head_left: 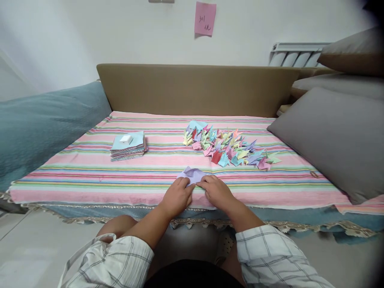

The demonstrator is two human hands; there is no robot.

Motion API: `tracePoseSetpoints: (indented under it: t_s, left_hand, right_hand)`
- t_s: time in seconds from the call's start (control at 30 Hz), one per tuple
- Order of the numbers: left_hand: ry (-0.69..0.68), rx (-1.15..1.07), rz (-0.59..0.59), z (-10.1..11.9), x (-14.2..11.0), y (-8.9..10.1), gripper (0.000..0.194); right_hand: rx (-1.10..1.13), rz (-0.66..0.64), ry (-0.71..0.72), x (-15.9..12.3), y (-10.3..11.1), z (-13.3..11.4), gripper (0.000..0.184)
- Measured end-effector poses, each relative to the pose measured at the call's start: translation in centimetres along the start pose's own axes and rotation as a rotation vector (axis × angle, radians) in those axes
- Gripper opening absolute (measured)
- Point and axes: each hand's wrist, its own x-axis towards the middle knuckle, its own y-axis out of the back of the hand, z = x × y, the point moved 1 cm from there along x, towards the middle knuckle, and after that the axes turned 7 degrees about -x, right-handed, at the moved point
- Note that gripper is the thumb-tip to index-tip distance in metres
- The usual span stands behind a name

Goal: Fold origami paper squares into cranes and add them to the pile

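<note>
A purple sheet of origami paper (196, 175), partly folded with a raised flap, lies on the striped cloth (90, 176). My left hand (179, 194) is closed on its near left edge, the index finger pointing inward. Opposite it, my right hand (216, 192) pinches the near right edge, fingertips almost meeting the left ones. Part of the paper is hidden under the fingers. Just beyond the hands spreads a pile of folded paper cranes (231, 150) in many colours. A stack of square paper (129, 152) stands to the left, topped by a small white box-shaped object (126, 139).
The cloth covers a sofa seat with a brown backrest (195, 90). Grey cushions (336, 136) pile up on the right, and a blue armrest (51, 124) bounds the left. A pink note (205, 19) hangs on the wall. Two small brownish objects (314, 174) lie near the cushion.
</note>
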Motion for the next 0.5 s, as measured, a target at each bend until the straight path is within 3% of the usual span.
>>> tracePoseSetpoints:
  t_s: [0.27, 0.5]
  left_hand:
    - [0.080, 0.013, 0.021, -0.6, -0.3, 0.3, 0.027]
    - [0.198, -0.007, 0.057, -1.3, -0.7, 0.5, 0.035]
  right_hand:
    - [-0.018, -0.023, -0.206, -0.2, -0.2, 0.9, 0.040]
    - [0.035, 0.020, -0.268, 0.1, -0.7, 1.5, 0.036]
